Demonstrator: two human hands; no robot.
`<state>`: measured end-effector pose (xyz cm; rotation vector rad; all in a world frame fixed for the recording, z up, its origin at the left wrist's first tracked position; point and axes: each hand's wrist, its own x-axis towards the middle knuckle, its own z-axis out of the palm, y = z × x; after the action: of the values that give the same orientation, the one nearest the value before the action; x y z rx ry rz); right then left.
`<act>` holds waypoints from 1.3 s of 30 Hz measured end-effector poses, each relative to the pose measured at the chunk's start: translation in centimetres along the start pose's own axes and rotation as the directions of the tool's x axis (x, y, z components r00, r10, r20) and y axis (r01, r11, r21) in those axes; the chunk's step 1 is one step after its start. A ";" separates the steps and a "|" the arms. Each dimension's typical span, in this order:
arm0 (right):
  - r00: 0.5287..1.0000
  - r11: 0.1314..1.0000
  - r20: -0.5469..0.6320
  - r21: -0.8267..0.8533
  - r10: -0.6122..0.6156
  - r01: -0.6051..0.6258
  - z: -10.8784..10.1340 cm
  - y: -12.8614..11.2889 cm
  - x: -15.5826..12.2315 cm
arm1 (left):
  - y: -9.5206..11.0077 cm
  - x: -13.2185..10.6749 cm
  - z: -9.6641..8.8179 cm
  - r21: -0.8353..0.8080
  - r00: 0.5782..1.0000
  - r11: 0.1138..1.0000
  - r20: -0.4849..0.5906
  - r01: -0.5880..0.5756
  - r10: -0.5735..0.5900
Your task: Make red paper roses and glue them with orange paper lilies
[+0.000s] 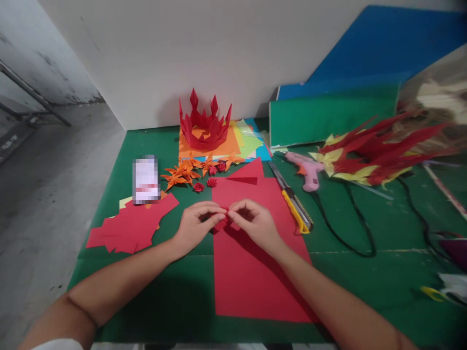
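My left hand (199, 224) and my right hand (253, 221) meet in the middle, both closed in a pinch on one small folded piece of red paper (220, 225). Fingers cover much of it, so its exact shape is hidden. Beneath the hands lies a large red paper sheet (255, 287). A folded red paper triangle (248, 172) rests at the sheet's far edge. Just beyond my left hand are small red paper roses (198, 186) and several orange paper flowers (178, 176). To the right of my right hand is a yellow utility knife (292, 204).
A red paper crown (204, 133) stands on coloured sheets at the back. Red paper strips (127, 226) and a blurred-out phone-like rectangle (146, 180) lie left. At right are a pink glue gun (308, 171) with a black cord, red-and-yellow paper pieces (375, 150) and scissors (443, 293).
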<state>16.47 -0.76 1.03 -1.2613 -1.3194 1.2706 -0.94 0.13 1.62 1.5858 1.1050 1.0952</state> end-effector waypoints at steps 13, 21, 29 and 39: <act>1.000 0.998 0.004 0.061 -0.020 0.019 0.3 -0.1 -0.1 | 0.1 -0.4 0.7 -0.198 0.981 0.962 -0.008 0.189 -0.195; 0.998 0.992 0.019 0.111 0.056 -0.058 0.2 -0.3 -0.1 | 0.1 0.0 0.8 -0.362 0.965 0.898 0.014 0.249 -0.262; 0.994 0.972 0.094 0.225 0.048 -0.068 0.0 -0.2 0.2 | 0.0 0.4 0.5 -0.465 0.927 0.809 0.076 0.360 -0.368; 0.990 0.989 0.138 0.146 0.012 -0.033 -0.3 -0.4 0.1 | -0.2 0.5 0.7 -0.454 0.936 0.837 -0.016 0.306 -0.351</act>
<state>16.73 -0.64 1.40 -1.1047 -1.2838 1.4654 -0.22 0.57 1.41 0.9464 1.0494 1.1012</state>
